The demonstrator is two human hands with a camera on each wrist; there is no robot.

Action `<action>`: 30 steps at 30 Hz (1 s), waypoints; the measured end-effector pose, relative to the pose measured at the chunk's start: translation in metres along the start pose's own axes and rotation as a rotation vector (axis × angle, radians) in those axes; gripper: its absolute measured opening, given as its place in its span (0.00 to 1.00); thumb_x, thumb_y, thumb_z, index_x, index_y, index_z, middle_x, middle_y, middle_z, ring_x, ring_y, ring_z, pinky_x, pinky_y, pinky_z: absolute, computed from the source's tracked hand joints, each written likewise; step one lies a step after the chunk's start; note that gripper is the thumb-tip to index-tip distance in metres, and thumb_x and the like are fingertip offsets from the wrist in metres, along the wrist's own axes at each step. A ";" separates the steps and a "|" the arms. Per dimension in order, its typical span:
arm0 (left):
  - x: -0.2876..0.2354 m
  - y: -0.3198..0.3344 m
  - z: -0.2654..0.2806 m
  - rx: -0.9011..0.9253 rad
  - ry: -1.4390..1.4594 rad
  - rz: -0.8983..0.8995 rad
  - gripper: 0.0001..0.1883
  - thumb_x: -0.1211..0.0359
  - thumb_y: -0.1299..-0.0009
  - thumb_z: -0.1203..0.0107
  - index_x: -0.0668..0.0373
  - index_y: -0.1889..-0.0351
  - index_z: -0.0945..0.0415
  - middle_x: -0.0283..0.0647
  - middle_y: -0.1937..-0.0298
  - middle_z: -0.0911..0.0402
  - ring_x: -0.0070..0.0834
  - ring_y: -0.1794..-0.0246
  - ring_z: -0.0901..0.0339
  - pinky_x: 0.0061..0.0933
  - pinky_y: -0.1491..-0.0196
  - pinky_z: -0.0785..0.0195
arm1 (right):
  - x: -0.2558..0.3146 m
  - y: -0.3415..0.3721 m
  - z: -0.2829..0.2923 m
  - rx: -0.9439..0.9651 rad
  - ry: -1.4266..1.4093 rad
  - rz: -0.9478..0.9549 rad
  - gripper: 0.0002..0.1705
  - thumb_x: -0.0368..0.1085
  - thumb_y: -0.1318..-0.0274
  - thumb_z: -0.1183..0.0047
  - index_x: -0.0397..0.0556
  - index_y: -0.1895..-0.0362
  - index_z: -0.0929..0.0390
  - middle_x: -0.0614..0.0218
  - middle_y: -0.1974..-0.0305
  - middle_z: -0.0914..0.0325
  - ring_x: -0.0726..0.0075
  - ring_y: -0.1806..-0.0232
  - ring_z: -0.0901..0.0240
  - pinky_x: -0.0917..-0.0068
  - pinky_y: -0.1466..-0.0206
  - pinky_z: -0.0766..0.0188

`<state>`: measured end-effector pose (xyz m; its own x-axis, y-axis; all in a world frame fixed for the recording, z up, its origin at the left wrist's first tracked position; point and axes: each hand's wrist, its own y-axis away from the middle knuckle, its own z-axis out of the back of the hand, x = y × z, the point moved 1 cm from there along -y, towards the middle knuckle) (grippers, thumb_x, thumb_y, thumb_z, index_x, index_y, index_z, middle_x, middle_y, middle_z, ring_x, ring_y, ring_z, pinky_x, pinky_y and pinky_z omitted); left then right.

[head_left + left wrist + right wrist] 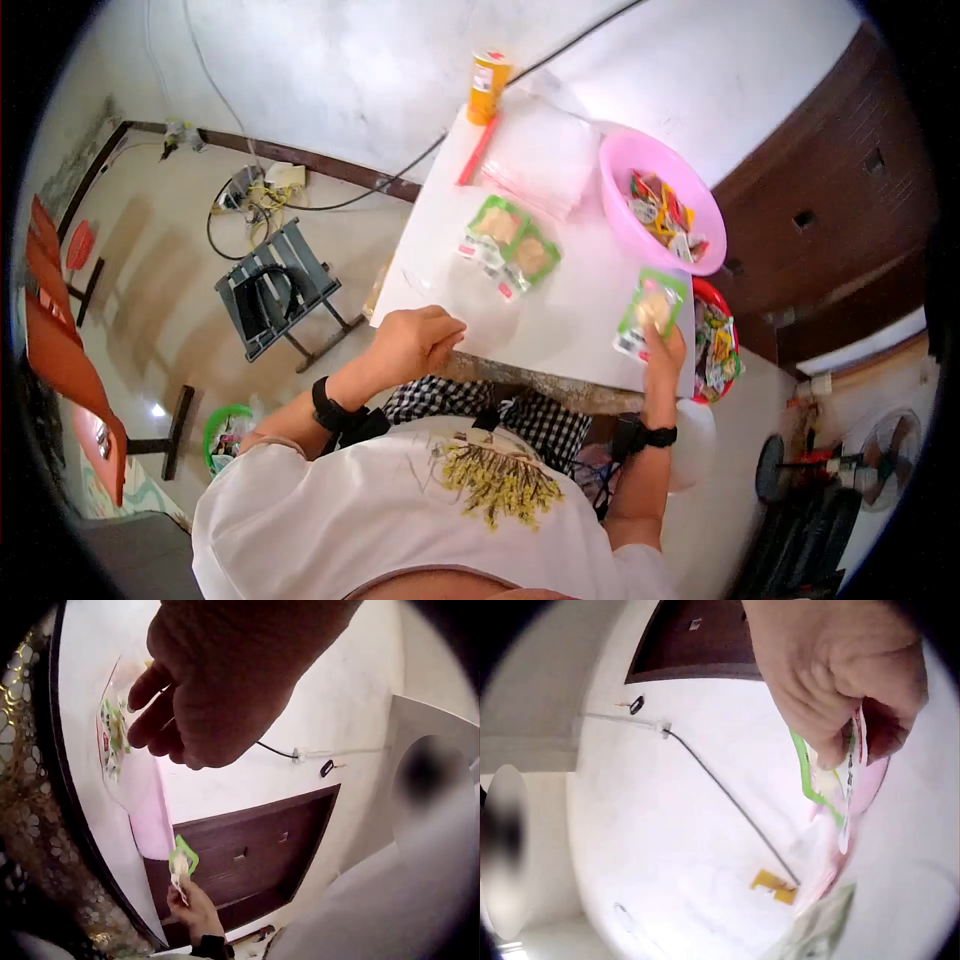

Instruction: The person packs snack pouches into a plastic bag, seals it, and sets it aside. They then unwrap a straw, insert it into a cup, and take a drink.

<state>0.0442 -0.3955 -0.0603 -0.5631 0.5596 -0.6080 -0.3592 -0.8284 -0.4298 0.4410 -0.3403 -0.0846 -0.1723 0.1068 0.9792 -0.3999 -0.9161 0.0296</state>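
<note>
My right fingers (831,752) pinch a packet (648,302) edgewise, likely keeping its front mostly clear. Left fingers (157,718): can't tell.

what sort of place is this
Probably a home room doubling as a workspace: a folding stool, an electric fan and a white table bearing a pink basin of small packets.

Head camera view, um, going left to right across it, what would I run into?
Orange chair, folding stool, left hand, two green packets, right hand holding a third packet, red basin, fan.
</note>
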 end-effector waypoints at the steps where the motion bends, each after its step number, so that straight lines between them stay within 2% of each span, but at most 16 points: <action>1: 0.000 -0.002 -0.001 -0.012 0.052 -0.002 0.08 0.76 0.39 0.43 0.63 0.62 0.21 0.44 0.69 0.21 0.38 0.73 0.22 0.31 0.70 0.29 | 0.016 0.018 -0.014 0.013 -0.096 -0.031 0.24 0.35 0.47 0.41 0.43 0.45 0.27 0.66 0.57 0.22 0.75 0.62 0.26 0.78 0.63 0.27; 3: -0.006 -0.006 -0.009 0.002 0.217 0.077 0.07 0.77 0.36 0.45 0.67 0.60 0.22 0.45 0.70 0.22 0.31 0.73 0.22 0.27 0.70 0.30 | 0.028 0.038 -0.036 0.171 -0.244 -0.049 0.21 0.35 0.42 0.46 0.43 0.44 0.28 0.67 0.56 0.22 0.79 0.62 0.26 0.79 0.65 0.28; 5: -0.012 -0.012 -0.014 0.025 0.345 0.116 0.09 0.76 0.33 0.47 0.66 0.55 0.23 0.42 0.67 0.21 0.25 0.72 0.23 0.23 0.69 0.30 | 0.048 0.057 -0.065 0.382 -0.451 0.045 0.18 0.32 0.39 0.51 0.38 0.46 0.29 0.64 0.55 0.22 0.74 0.59 0.25 0.75 0.55 0.27; 8: -0.016 -0.013 -0.029 0.026 0.660 0.230 0.14 0.73 0.30 0.49 0.64 0.47 0.29 0.39 0.63 0.22 0.22 0.71 0.24 0.21 0.69 0.29 | 0.054 0.074 -0.099 0.511 -0.597 0.090 0.17 0.31 0.37 0.53 0.39 0.46 0.30 0.64 0.54 0.23 0.72 0.56 0.26 0.73 0.50 0.28; 11: -0.020 -0.010 -0.041 0.032 0.958 0.379 0.17 0.71 0.29 0.50 0.62 0.42 0.33 0.36 0.60 0.23 0.21 0.70 0.24 0.21 0.67 0.28 | 0.060 0.095 -0.126 0.560 -0.654 0.022 0.17 0.32 0.35 0.56 0.39 0.44 0.31 0.64 0.52 0.24 0.73 0.53 0.27 0.74 0.50 0.28; 13: -0.028 -0.009 -0.036 0.113 1.121 0.507 0.17 0.71 0.28 0.50 0.60 0.42 0.33 0.35 0.58 0.23 0.19 0.66 0.24 0.21 0.64 0.27 | 0.055 0.111 -0.146 0.601 -0.632 0.065 0.17 0.33 0.34 0.58 0.40 0.44 0.32 0.64 0.51 0.25 0.74 0.52 0.28 0.75 0.51 0.28; 14: -0.024 -0.006 -0.036 0.013 1.143 0.545 0.16 0.71 0.28 0.50 0.60 0.43 0.33 0.34 0.61 0.23 0.18 0.69 0.25 0.19 0.67 0.28 | 0.051 0.117 -0.152 0.619 -0.623 0.082 0.17 0.33 0.33 0.58 0.40 0.43 0.32 0.64 0.50 0.25 0.74 0.52 0.28 0.75 0.51 0.28; 16: -0.012 0.006 -0.042 -0.180 1.176 0.634 0.14 0.71 0.29 0.49 0.59 0.46 0.32 0.32 0.66 0.23 0.16 0.75 0.26 0.17 0.73 0.30 | 0.046 0.123 -0.157 0.735 -0.338 0.126 0.19 0.37 0.33 0.57 0.42 0.42 0.32 0.64 0.50 0.25 0.74 0.53 0.28 0.78 0.53 0.29; 18: 0.012 0.018 -0.025 -0.250 1.122 0.523 0.08 0.71 0.28 0.53 0.59 0.53 0.28 0.31 0.69 0.22 0.15 0.79 0.27 0.17 0.78 0.30 | 0.046 0.119 -0.154 0.851 -0.077 0.217 0.20 0.40 0.33 0.56 0.43 0.41 0.33 0.63 0.51 0.25 0.74 0.55 0.28 0.79 0.56 0.29; 19: 0.011 0.020 -0.003 -0.280 1.055 0.650 0.09 0.70 0.27 0.54 0.59 0.51 0.28 0.31 0.69 0.22 0.14 0.80 0.28 0.15 0.80 0.32 | 0.056 0.115 -0.152 0.804 0.102 0.232 0.23 0.42 0.40 0.47 0.42 0.45 0.31 0.60 0.52 0.26 0.66 0.54 0.28 0.73 0.55 0.30; 21: 0.028 0.040 0.028 -0.326 1.052 0.650 0.12 0.70 0.28 0.54 0.59 0.48 0.28 0.31 0.70 0.21 0.12 0.79 0.27 0.14 0.80 0.32 | 0.046 0.108 -0.154 0.579 0.399 0.668 0.25 0.42 0.48 0.41 0.42 0.49 0.30 0.58 0.54 0.28 0.59 0.53 0.30 0.66 0.53 0.31; 22: 0.036 0.049 0.039 -0.314 1.017 0.671 0.14 0.73 0.28 0.56 0.60 0.45 0.32 0.38 0.66 0.19 0.17 0.80 0.23 0.14 0.83 0.31 | 0.042 0.106 -0.156 0.450 0.544 0.884 0.26 0.42 0.51 0.38 0.42 0.51 0.30 0.56 0.55 0.29 0.55 0.53 0.32 0.63 0.53 0.32; 23: 0.040 0.057 0.046 -0.341 0.996 0.734 0.14 0.74 0.28 0.56 0.61 0.45 0.31 0.37 0.67 0.19 0.17 0.81 0.24 0.14 0.84 0.33 | 0.041 0.106 -0.160 0.436 0.548 0.869 0.27 0.42 0.61 0.34 0.45 0.57 0.31 0.56 0.57 0.31 0.49 0.51 0.36 0.58 0.50 0.35; 24: 0.042 0.064 0.051 -0.366 0.972 0.796 0.14 0.74 0.29 0.56 0.62 0.46 0.31 0.37 0.68 0.19 0.17 0.82 0.25 0.14 0.85 0.35 | 0.040 0.106 -0.164 0.424 0.578 0.896 0.27 0.42 0.61 0.34 0.45 0.58 0.31 0.56 0.57 0.31 0.50 0.51 0.35 0.58 0.51 0.35; 26: 0.043 0.079 0.057 -0.249 0.978 0.844 0.12 0.74 0.31 0.50 0.62 0.51 0.27 0.34 0.69 0.19 0.15 0.80 0.25 0.12 0.83 0.33 | 0.041 0.106 -0.170 0.399 0.640 0.950 0.27 0.42 0.62 0.34 0.46 0.59 0.32 0.56 0.57 0.30 0.51 0.52 0.34 0.59 0.52 0.34; 30: 0.041 0.089 0.041 -0.085 1.009 0.955 0.11 0.73 0.33 0.49 0.64 0.52 0.27 0.35 0.70 0.20 0.15 0.81 0.25 0.14 0.85 0.35 | 0.029 0.101 -0.181 0.378 0.687 0.966 0.17 0.38 0.58 0.38 0.48 0.64 0.30 0.61 0.63 0.30 0.53 0.58 0.32 0.58 0.57 0.35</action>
<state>-0.0412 -0.4478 -0.0963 0.2249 -0.4101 -0.8839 -0.0778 -0.9118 0.4032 0.2322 -0.3597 -0.0893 -0.7321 -0.5971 0.3278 0.4170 -0.7734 -0.4774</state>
